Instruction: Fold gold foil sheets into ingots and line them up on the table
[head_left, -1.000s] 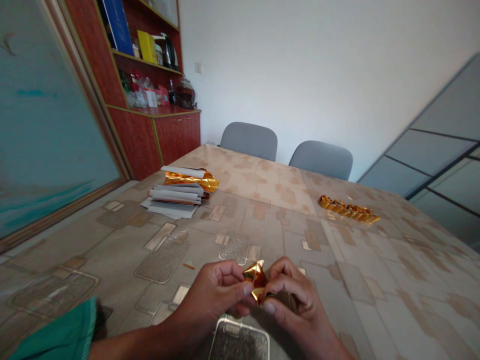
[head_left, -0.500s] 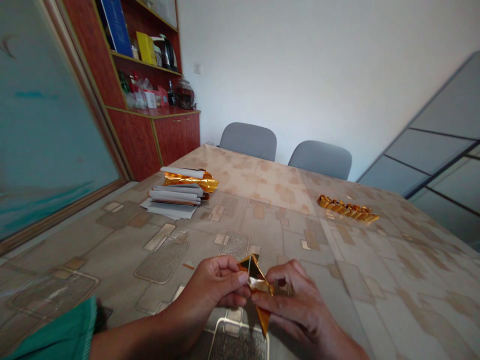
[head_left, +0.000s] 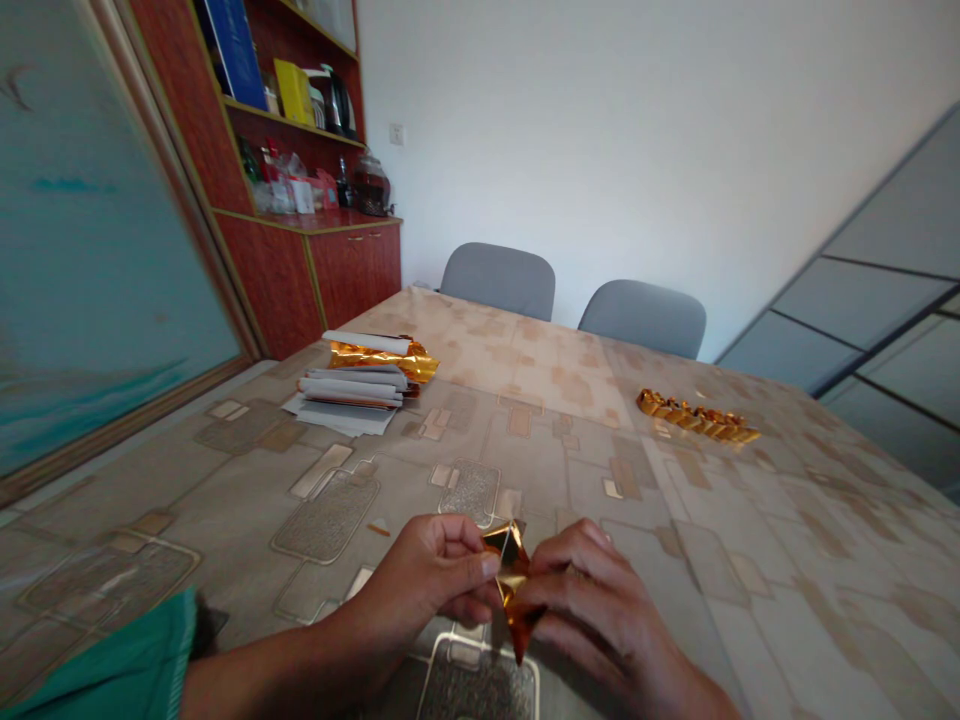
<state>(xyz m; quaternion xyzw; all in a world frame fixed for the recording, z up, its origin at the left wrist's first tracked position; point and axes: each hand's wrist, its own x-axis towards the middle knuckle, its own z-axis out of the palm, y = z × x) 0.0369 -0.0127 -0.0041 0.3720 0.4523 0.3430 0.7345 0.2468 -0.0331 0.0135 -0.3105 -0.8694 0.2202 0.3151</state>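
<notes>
- Closest to us, at 8 o'clock from the foil, a green sleeve (head_left: 124, 665) lies above our left forearm.
- Our left hand (head_left: 450, 570) pinches the gold foil piece (head_left: 511, 572) between thumb and fingers at its 9 o'clock side.
- Our right hand (head_left: 600, 605), bent narrow, also holds the foil, at 3 o'clock; a pointed end hangs toward 6.
- We have the foil just above the patterned table (head_left: 750, 530).
- Farther out, around 10 to 11 o'clock, we see a stack of gray papers (head_left: 352, 390), with crinkled gold sheets (head_left: 386, 362) behind it.
- Between 1 and 2 o'clock, a row of folded gold pieces (head_left: 697, 418).
- Beyond the table, 2 gray chairs (head_left: 499, 280) stand at 12 and 1 o'clock.
- Farther back, at 11 o'clock, a red-brown cabinet (head_left: 262, 280) holds a glass jar (head_left: 370, 187).
</notes>
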